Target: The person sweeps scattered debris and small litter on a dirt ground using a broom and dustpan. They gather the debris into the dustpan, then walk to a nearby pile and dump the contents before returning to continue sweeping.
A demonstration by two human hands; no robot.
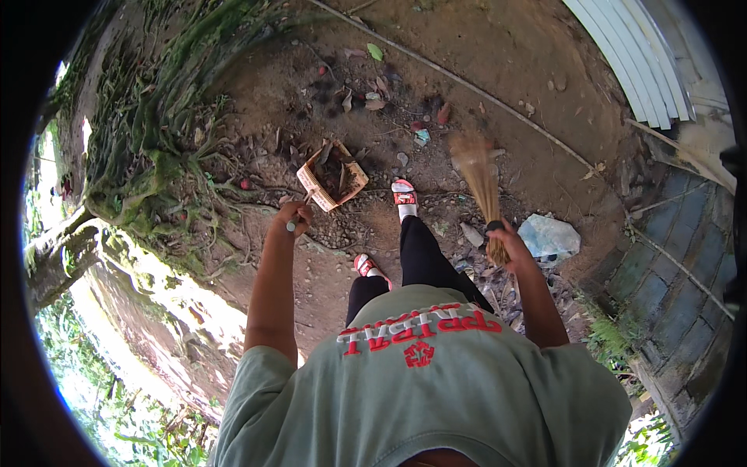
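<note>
My left hand (294,215) is closed around a handle whose grey end sticks out below the fist. The handle runs to an open box-shaped dustpan (356,187) with tan and reddish sides, low over the ground or on it; I cannot tell which. Dark dry leaves (333,173) lie inside. In my right hand (510,247) is a stick broom (484,187), gripped at its bound end. Its bristles fan out away from me over the dirt, and their tips are smeared by motion. My feet, in red-and-white sandals (404,192), stand between the two tools.
Mossy tree roots (140,156) spread across the left. A long thin pole (467,84) lies slantwise over the dirt. Scattered leaves, a green leaf (375,52) and small red fruits lie ahead. A pale plastic bag (548,237), corrugated sheets (634,58) and paving blocks (661,257) are on the right.
</note>
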